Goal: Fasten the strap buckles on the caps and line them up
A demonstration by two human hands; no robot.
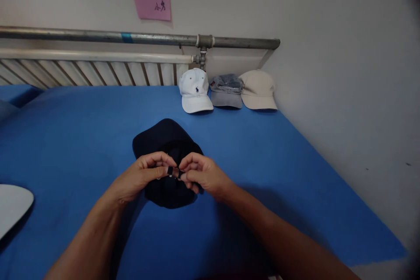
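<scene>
A dark baseball cap (167,133) lies on the blue table, its brim toward the far left and its strap side turned up between my hands. My left hand (147,170) pinches one side of the cap's back strap (175,172), which has a small metal-looking buckle. From the right, the fingers of my right hand (203,173) are closed on the strap's other end. Both hands cover part of the cap's opening.
At the back of the blue table (98,118) stand a white cap (195,87), a grey cap (226,94) and a beige cap (259,89). Behind them are a radiator (114,72) and a metal pipe (157,37). A white rounded object (15,205) sits at left.
</scene>
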